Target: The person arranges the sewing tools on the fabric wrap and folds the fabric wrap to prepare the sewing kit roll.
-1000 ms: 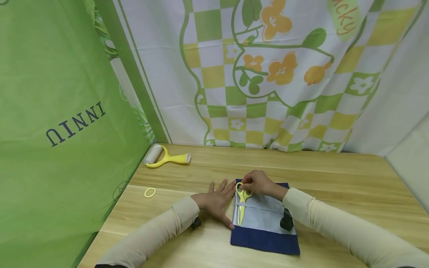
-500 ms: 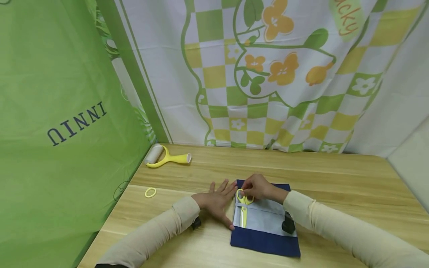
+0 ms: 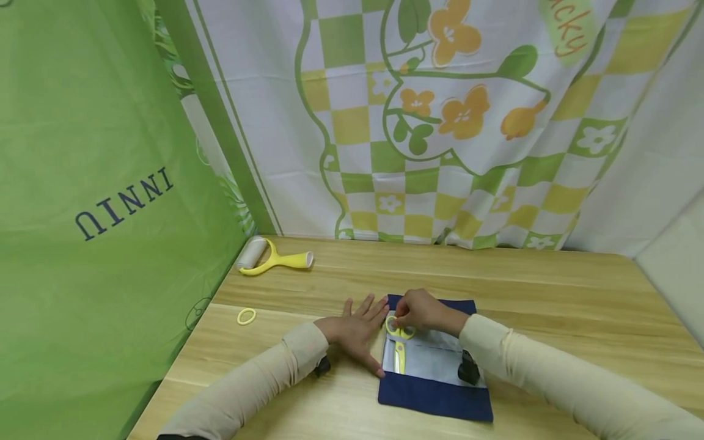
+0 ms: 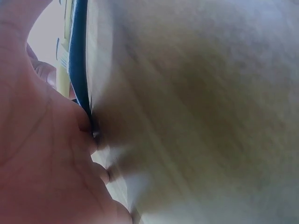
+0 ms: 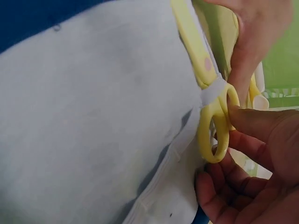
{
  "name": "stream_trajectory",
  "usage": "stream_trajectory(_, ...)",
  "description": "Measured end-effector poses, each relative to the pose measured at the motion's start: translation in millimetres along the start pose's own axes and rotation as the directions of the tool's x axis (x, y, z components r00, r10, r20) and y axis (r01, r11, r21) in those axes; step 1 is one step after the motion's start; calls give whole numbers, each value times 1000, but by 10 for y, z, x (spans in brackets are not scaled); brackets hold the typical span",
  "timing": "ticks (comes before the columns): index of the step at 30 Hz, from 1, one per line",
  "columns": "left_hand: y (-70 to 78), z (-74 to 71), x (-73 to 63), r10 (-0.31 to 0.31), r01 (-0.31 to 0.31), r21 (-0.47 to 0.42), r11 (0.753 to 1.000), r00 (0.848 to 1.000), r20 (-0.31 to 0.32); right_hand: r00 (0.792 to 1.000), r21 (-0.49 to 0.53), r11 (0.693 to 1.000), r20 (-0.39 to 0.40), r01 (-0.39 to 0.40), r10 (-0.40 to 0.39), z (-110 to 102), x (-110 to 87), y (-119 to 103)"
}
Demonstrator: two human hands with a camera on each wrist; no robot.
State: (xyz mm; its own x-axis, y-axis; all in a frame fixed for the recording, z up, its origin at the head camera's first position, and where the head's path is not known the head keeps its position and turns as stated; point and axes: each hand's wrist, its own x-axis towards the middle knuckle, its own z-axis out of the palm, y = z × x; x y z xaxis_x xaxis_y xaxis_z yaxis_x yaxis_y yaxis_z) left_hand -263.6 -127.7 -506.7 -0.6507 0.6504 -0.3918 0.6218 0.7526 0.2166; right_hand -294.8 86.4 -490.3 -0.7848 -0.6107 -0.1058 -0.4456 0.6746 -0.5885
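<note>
Yellow-handled scissors [image 3: 400, 357] lie on a grey fabric organizer [image 3: 437, 363] with navy ends. In the right wrist view, a narrow pale strap [image 5: 214, 91] crosses the scissors where the handles meet the blades. My right hand [image 3: 423, 310] pinches one finger loop between thumb and fingers; its other fingers curl beneath. The blade tips reach the navy band [image 3: 434, 396] on the near side; whether they go under it I cannot tell. With fingers spread, my left hand [image 3: 360, 330] rests along the organizer's left edge, fingertips touching its corner. The left wrist view shows mostly palm [image 4: 42, 140] and tabletop.
At the wooden table's [image 3: 539, 287] back left lies a lint roller [image 3: 280, 261] with a yellow handle. A small yellow ring [image 3: 246, 316] sits left of my left hand. A green curtain [image 3: 110, 275] hangs at the left, a patterned one [image 3: 385, 183] behind.
My right hand has slid the scissors toward me, so their handles now sit closer to the strap and the tips at the navy band. My left hand has stayed put.
</note>
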Motion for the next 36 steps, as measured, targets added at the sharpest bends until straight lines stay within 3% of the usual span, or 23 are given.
stream_trajectory(3,2,20,-17,-21,21,12,1000,1000,-2,1000,-16,1000,12,21,-21,0,-18,-16)
stream_trajectory(6,29,8,-22,-47,47,27,999,999,-2,995,-34,995,-23,93,-93,-61,-112,33)
stream_trajectory(9,76,-47,-15,-74,75,14,997,997,-30,984,-68,988,-108,137,-144,-220,-288,132)
stream_trajectory(12,112,-125,20,-71,70,-12,997,994,-87,970,-118,985,-193,124,-145,-502,-546,226)
stream_trajectory(16,105,-220,59,25,-30,-36,999,990,-137,959,-156,983,-249,95,-132,-916,-915,270)
stream_trajectory(19,111,-251,118,125,-133,-60,989,984,-123,956,-183,981,-267,72,-119,-1144,-1197,254)
stream_trajectory(22,132,-240,206,169,-177,-95,980,981,-94,954,-220,974,-280,48,-110,-1271,-1454,232)
stream_trajectory(31,139,-191,303,150,-153,-105,983,988,-31,963,-286,955,-270,-73,-7,-1255,-1961,229)
stream_trajectory(36,143,-153,319,158,-161,-95,982,987,-30,990,-331,942,-139,-62,16,-1046,-2183,338)
